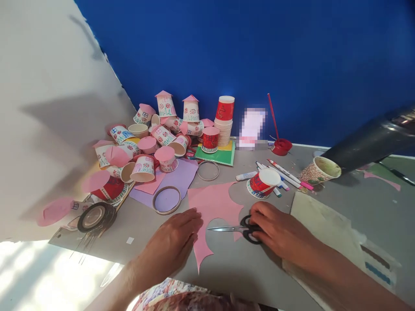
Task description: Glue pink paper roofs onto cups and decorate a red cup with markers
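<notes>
A sheet of pink paper (215, 201) with rounded pieces cut out of its edges lies on the table in front of me. My left hand (180, 233) is at its left edge, fingers together over the paper and thumb tucked below, gripping it. My right hand (272, 229) holds scissors (223, 229) by their black handles. Their blades are together and point left, across a curved cutout in the paper. Just beyond my right hand stands an upturned red and white paper cup (263, 182) with drawn lines round its rim.
Decorated paper cups (167, 134) with pink tops crowd the back left. Tape rolls (167, 200) lie left of the paper. Markers (285, 172), a patterned cup (320, 168) and a dark cylinder (366, 138) are at right. A blue wall (259, 52) bounds the table's back.
</notes>
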Demonstrator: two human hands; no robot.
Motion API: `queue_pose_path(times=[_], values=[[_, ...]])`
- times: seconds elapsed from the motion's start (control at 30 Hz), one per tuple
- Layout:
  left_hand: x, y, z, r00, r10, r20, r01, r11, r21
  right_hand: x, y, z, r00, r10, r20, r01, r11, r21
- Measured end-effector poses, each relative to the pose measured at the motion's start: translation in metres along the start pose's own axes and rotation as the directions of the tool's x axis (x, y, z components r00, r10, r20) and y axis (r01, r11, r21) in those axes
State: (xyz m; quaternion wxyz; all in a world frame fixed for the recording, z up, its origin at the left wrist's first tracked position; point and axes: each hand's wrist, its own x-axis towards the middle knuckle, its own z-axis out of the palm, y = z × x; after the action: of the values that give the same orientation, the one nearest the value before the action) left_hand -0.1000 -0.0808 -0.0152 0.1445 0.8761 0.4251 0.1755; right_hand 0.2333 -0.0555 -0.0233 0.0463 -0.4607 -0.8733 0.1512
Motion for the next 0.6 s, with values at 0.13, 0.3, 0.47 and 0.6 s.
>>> queue_pose_path(times=[0.13, 0.3, 0.47, 0.6], values=[[0.012, 0.002, -0.001, 0.999, 0.039, 0.029, -0.038, 0.999, -0.026, -0.033, 0.026, 0.001, 0.986, 0.092, -0.138, -0.095, 0.995, -0.021], [0.008, -0.007, -0.007, 0.991, -0.083, -0.102, 0.086, 0.996, 0.028, -0.057, 0.047, 0.004, 0.923, 0.115, -0.366, -0.15, 0.986, -0.069], [-0.013, -0.03, -0.02, 0.888, -0.374, -0.266, 0.439, 0.862, 0.252, -0.067, 0.055, 0.014, 0.88, 0.162, -0.447, -0.196, 0.98, -0.031], [-0.014, -0.037, -0.025, 0.869, -0.437, -0.232, 0.487, 0.838, 0.247, -0.068, 0.061, 0.019, 0.899, 0.179, -0.4, -0.211, 0.977, -0.038]])
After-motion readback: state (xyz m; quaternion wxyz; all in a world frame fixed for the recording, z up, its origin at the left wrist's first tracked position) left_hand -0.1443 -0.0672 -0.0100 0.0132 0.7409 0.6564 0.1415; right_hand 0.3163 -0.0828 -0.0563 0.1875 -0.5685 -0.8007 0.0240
